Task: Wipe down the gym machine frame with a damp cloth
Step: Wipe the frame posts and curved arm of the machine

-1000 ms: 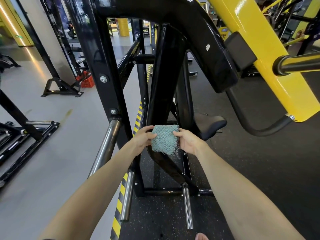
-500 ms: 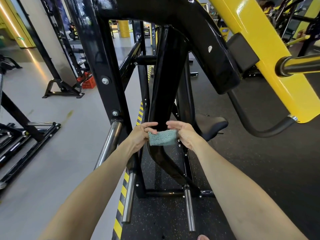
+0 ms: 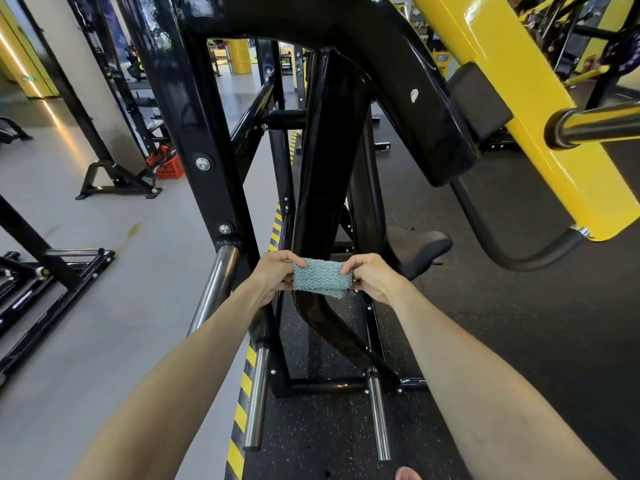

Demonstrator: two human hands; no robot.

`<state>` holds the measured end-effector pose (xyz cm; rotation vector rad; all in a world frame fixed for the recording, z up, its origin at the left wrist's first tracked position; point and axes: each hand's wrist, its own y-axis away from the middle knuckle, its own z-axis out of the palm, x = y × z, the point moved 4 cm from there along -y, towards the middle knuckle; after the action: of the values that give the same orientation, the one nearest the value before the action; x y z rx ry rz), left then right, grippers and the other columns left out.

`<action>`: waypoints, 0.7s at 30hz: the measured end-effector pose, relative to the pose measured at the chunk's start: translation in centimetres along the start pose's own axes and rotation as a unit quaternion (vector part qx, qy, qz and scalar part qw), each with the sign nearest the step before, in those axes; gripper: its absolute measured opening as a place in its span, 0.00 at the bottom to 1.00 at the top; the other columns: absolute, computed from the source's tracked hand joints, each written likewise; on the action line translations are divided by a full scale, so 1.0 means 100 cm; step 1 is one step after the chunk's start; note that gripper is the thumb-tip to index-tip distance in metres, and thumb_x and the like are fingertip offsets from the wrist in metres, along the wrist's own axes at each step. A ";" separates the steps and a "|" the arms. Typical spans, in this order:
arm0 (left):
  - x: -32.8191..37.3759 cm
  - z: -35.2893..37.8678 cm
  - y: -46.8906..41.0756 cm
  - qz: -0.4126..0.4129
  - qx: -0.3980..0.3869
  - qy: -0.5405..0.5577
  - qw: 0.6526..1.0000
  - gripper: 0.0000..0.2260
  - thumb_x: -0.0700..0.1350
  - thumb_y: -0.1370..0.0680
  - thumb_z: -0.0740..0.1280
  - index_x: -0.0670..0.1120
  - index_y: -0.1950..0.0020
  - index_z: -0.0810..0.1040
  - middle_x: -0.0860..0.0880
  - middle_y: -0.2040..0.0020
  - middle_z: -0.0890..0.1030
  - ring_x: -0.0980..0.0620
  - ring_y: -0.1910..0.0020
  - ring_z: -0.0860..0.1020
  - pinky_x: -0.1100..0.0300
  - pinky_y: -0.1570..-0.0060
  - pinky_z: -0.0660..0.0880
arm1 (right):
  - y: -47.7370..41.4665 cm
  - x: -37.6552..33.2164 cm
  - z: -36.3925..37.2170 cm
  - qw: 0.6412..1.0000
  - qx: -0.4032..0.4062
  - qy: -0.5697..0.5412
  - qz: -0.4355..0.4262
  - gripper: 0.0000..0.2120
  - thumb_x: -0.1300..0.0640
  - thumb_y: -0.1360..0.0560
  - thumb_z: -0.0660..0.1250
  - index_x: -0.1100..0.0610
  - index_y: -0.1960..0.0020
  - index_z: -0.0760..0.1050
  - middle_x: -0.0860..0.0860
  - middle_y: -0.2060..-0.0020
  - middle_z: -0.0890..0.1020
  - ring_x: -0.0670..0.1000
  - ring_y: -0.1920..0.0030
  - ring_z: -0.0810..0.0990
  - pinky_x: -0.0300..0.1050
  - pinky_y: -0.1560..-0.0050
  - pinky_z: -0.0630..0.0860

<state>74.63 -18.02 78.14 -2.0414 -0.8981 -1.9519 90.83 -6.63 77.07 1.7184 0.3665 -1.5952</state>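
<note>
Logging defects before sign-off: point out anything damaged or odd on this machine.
One thing: a small white mark on the upper curved black frame, close to the yellow arm. It breaks the glossy black finish and looks like chipped paint, though it could be residue. Nothing else stands out.

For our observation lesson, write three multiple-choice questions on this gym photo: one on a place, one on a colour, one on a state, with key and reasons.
1. Where is the cloth?
A. On the seat.
B. Between the left hand and right hand.
C. On the floor.

2. What colour is the lever arm at upper right?
A. Red.
B. White.
C. Yellow.

3. How is the cloth?
A. Folded into a narrow band.
B. Spread flat.
C. Draped over a bar.

Key:
1 B: each hand pinches one end.
2 C: its paint is yellow.
3 A: it forms a thick band.
</note>
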 end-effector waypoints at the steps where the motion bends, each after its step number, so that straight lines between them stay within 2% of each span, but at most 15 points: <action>1: 0.001 0.001 0.000 -0.001 -0.005 0.006 1.000 0.14 0.29 0.22 0.62 0.42 0.64 0.78 0.44 0.55 0.83 0.50 0.62 0.81 0.60 0.67 0.78 | 0.000 0.001 0.000 1.000 0.002 -0.005 0.001 0.21 0.82 0.29 0.50 0.64 0.68 0.74 0.64 0.45 0.79 0.61 0.45 0.78 0.44 0.63 0.77; 6: 0.001 -0.001 0.000 -0.009 -0.018 0.002 1.000 0.13 0.28 0.23 0.61 0.41 0.62 0.79 0.45 0.58 0.82 0.51 0.62 0.81 0.60 0.65 0.78 | -0.002 0.006 0.000 1.000 -0.003 -0.029 0.008 0.21 0.82 0.28 0.51 0.65 0.64 0.78 0.63 0.46 0.80 0.58 0.48 0.80 0.43 0.62 0.78; 10: -0.003 -0.002 -0.001 -0.029 -0.036 0.009 0.999 0.14 0.28 0.23 0.58 0.41 0.59 0.80 0.43 0.52 0.83 0.49 0.58 0.81 0.58 0.61 0.79 | -0.002 0.009 0.001 0.997 -0.034 -0.057 0.025 0.21 0.80 0.26 0.51 0.64 0.58 0.79 0.59 0.49 0.81 0.54 0.50 0.81 0.46 0.56 0.80; 13: -0.008 -0.002 -0.003 -0.059 -0.043 0.030 0.997 0.15 0.29 0.22 0.57 0.43 0.56 0.81 0.43 0.51 0.82 0.48 0.56 0.81 0.53 0.55 0.80 | -0.005 0.012 0.002 0.997 -0.022 -0.068 0.042 0.19 0.77 0.24 0.53 0.62 0.55 0.79 0.59 0.52 0.82 0.54 0.55 0.82 0.43 0.60 0.79; 17: -0.016 0.002 -0.006 -0.114 -0.071 0.038 0.990 0.10 0.36 0.20 0.62 0.45 0.45 0.80 0.46 0.52 0.82 0.49 0.55 0.80 0.49 0.48 0.79 | -0.010 0.020 0.003 0.997 -0.010 -0.043 0.067 0.14 0.71 0.21 0.55 0.60 0.47 0.77 0.55 0.58 0.82 0.49 0.62 0.79 0.43 0.64 0.75; 19: -0.019 0.007 -0.007 -0.134 -0.041 0.034 0.989 0.09 0.42 0.19 0.63 0.45 0.40 0.78 0.46 0.48 0.81 0.49 0.53 0.79 0.48 0.47 0.78 | -0.014 0.023 0.002 0.997 0.002 -0.055 0.062 0.11 0.69 0.21 0.57 0.63 0.45 0.77 0.55 0.57 0.82 0.50 0.60 0.80 0.44 0.59 0.76; 21: -0.022 0.012 -0.005 -0.147 0.019 -0.019 0.989 0.12 0.46 0.19 0.64 0.43 0.38 0.74 0.45 0.44 0.78 0.49 0.52 0.77 0.48 0.49 0.77 | -0.016 0.023 0.001 0.995 0.023 -0.079 0.054 0.08 0.68 0.21 0.60 0.63 0.49 0.78 0.55 0.57 0.82 0.51 0.58 0.80 0.46 0.55 0.75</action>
<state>75.46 -17.63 75.75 -2.0277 -1.2988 -2.0223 90.08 -6.26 74.33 1.6053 0.1582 -1.6574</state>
